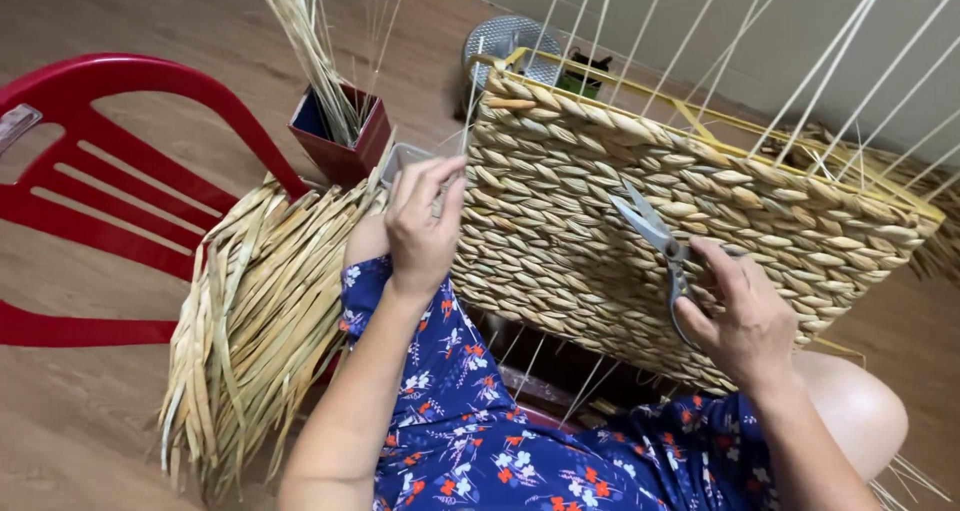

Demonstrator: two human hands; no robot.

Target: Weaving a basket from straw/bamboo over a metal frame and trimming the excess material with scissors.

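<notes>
scissor handles (pixel 684 296) perhaps hidden inside right hand (pixel 745 321).

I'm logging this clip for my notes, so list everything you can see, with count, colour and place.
woven basket: one, tan, centre, resting on the person's lap, thin pale stakes rising from its rim
scissors: one, silver, against the basket's side, in the right hand
bundle of dried leaves: one, straw-coloured, left of the lap
chair: one, red, far left
square pot: one, dark red, behind the bundle, holding thin pale stalks
round metal object: one, grey, behind the basket
floor: wood-brown
dress: blue with flowers, bottom centre
left hand: at the basket's left edge, pinching a thin strand
right hand: gripping the scissors' handles
</notes>
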